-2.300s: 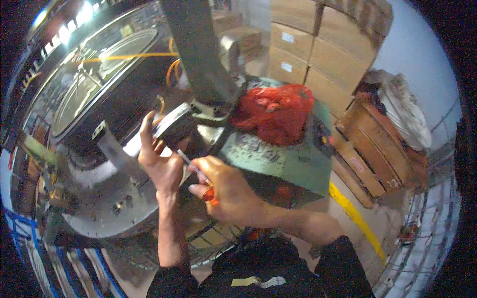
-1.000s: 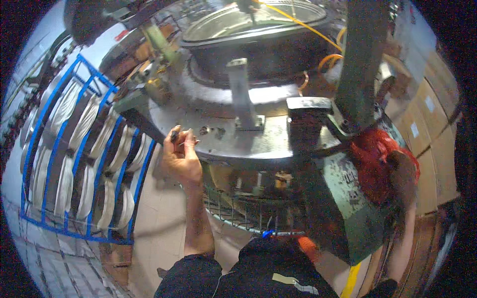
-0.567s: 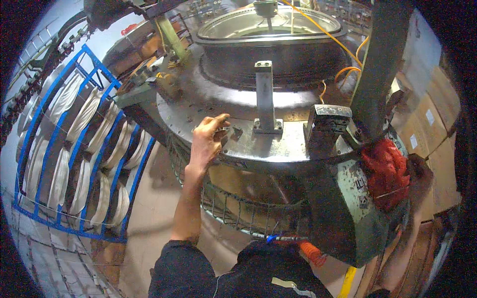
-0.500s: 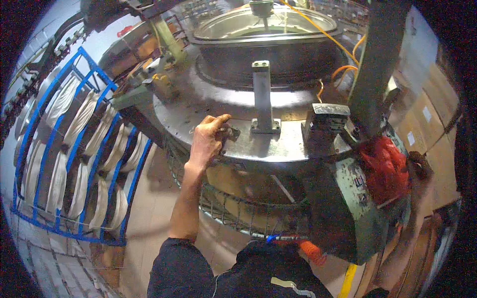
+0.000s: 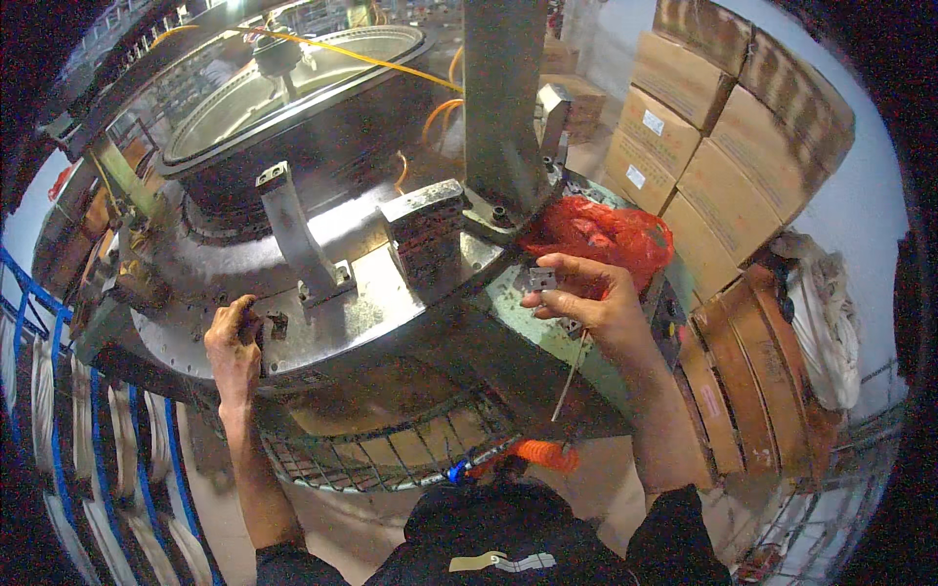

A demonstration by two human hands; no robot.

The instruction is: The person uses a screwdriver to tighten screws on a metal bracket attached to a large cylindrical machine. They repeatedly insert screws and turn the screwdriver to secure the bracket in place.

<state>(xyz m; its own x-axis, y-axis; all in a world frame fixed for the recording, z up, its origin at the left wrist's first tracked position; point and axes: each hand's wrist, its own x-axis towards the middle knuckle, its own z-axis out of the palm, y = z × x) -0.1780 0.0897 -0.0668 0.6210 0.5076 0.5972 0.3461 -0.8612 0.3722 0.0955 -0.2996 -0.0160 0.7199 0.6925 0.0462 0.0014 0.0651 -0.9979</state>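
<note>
My right hand [image 5: 611, 308] pinches a small grey metal block with holes [image 5: 542, 279] between thumb and fingertips, above a green machine ledge. Below that hand a thin metal rod [image 5: 571, 379] slants down; whether the hand also grips it I cannot tell. My left hand [image 5: 234, 347] lies on the rim of the round steel machine bed [image 5: 186, 337], fingers curled in. Anything inside those fingers is hidden. Beside them is a small dark opening [image 5: 279, 325] in the bed. A steel upright bracket [image 5: 291, 230] stands bolted just beyond.
A thick green column [image 5: 503, 107] rises between my hands, with a red plastic bag [image 5: 601, 234] at its foot. Stacked cartons [image 5: 718, 156] stand on the right. A blue rack [image 5: 59, 430] with white rolls is at lower left. A wire guard [image 5: 391, 444] curves under the bed.
The view has swung to the right. My right hand has come into sight with the small metal block. My left hand stays at the bed's rim, fingers still curled.
</note>
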